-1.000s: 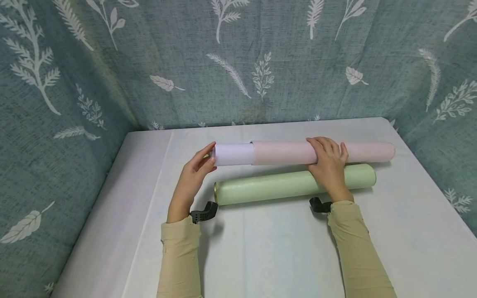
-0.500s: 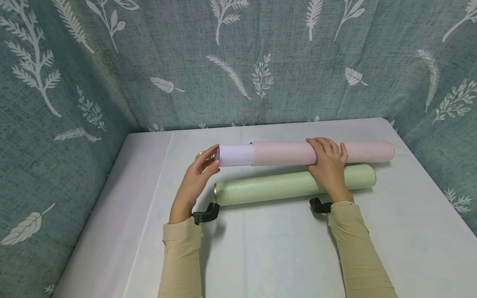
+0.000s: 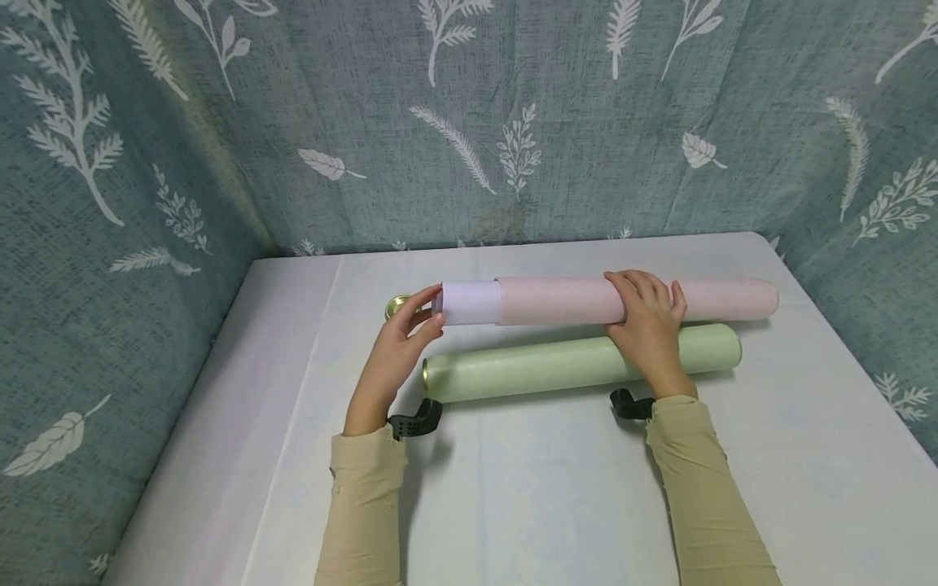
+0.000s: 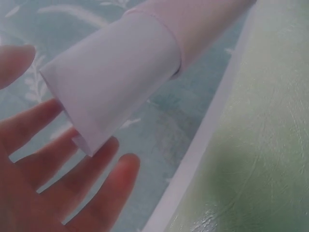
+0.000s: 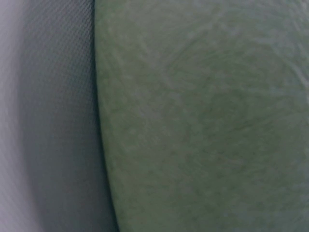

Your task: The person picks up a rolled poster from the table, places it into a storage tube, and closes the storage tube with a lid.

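Observation:
A pink cardboard tube (image 3: 557, 300) lies across the table, and a rolled sheet of white paper (image 3: 471, 303) sticks out of its left end. My left hand (image 3: 392, 358) is at the roll's outer end. In the left wrist view its fairly straight fingers (image 4: 96, 157) touch the paper's edge, with the thumb apart from it. My right hand (image 3: 646, 330) grips the pink tube right of its middle, fingers over the far side and thumb on the near side. Under that wrist runs a green tube (image 3: 528, 369), which fills much of the right wrist view.
A gold-coloured round lid (image 3: 396, 306) rests on the table left of the paper roll, partly behind my left fingers. The green tube has a gold rim (image 3: 425, 380) at its left end. A leaf-patterned curtain (image 3: 366, 203) hangs behind the white table (image 3: 528, 488).
My left hand has moved right, and the paper roll has slid further into the pink tube. The gold lid has come into sight behind the fingers. My right hand stays in place.

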`<state>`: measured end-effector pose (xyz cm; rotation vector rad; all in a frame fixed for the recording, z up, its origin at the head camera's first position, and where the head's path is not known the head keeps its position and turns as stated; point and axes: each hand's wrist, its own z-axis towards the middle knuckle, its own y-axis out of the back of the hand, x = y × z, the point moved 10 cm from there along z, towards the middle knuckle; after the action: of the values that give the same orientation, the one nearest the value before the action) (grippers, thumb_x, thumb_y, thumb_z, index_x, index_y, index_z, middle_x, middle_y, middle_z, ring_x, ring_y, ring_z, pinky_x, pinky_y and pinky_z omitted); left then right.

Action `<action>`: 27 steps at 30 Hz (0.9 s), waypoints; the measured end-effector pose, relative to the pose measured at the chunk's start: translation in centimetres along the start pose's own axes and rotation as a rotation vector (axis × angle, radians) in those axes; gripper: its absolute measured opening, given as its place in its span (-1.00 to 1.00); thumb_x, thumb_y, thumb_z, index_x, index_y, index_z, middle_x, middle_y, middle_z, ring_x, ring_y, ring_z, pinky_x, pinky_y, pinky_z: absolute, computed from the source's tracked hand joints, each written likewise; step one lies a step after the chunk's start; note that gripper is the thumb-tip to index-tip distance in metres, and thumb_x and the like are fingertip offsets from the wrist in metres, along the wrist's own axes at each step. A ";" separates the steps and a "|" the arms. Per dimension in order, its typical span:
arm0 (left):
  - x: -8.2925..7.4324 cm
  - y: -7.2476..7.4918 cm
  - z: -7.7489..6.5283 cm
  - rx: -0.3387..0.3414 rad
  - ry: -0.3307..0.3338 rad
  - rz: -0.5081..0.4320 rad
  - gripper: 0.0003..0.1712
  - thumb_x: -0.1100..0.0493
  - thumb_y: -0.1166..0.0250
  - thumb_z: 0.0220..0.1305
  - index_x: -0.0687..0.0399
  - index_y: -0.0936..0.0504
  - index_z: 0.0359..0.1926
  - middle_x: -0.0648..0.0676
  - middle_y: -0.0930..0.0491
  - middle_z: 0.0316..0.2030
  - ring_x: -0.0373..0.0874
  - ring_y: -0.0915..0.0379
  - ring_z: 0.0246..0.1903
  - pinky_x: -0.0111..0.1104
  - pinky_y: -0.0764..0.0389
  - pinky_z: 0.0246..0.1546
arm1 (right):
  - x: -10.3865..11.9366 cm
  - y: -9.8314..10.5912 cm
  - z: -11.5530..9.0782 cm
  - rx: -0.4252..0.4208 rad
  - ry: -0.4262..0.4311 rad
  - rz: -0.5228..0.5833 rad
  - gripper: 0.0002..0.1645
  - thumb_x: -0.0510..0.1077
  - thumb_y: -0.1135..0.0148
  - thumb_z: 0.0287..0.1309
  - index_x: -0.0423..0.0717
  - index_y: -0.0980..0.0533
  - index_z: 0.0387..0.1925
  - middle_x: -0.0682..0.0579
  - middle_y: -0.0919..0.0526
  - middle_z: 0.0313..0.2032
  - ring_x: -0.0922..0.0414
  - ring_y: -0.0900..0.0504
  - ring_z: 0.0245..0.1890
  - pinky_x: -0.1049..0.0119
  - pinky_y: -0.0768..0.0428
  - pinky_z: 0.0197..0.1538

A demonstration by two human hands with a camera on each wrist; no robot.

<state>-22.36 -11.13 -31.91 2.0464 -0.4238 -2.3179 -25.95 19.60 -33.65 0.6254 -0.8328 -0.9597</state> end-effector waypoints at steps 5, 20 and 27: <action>0.0 -0.2 0.0 -0.003 0.011 -0.010 -0.46 0.08 -0.12 0.26 -0.04 -0.26 0.25 0.01 -0.19 0.20 -0.09 -0.24 0.13 -0.24 -0.41 -0.01 | -0.1 -0.1 0.0 0.003 -0.007 0.001 -0.17 -0.34 -0.41 -0.38 0.06 -0.39 0.09 -0.01 -0.37 0.06 -0.04 -0.18 0.15 -0.08 0.29 0.23; 0.5 -0.9 0.2 0.028 0.045 0.005 -0.45 0.05 -0.11 0.26 -0.04 -0.25 0.25 0.00 -0.16 0.24 -0.06 -0.11 0.21 -0.11 -0.27 0.10 | -0.2 -0.1 -0.2 -0.010 0.007 0.008 -0.15 -0.34 -0.42 -0.41 0.06 -0.39 0.09 -0.01 -0.38 0.05 -0.05 -0.19 0.14 -0.08 0.29 0.23; 1.9 -1.1 0.9 0.043 0.023 0.073 -0.44 -0.13 -0.12 0.19 -0.31 -0.25 0.23 -0.11 -0.19 0.22 -0.18 -0.07 0.22 -0.08 -0.22 0.12 | -0.2 0.0 -0.1 -0.010 0.006 0.003 -0.14 -0.34 -0.43 -0.40 0.06 -0.38 0.10 -0.01 -0.37 0.06 -0.05 -0.19 0.14 -0.07 0.31 0.24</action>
<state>-23.33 -10.25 -33.88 2.0376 -0.5421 -2.2617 -25.90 19.78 -33.77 0.6180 -0.8224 -0.9585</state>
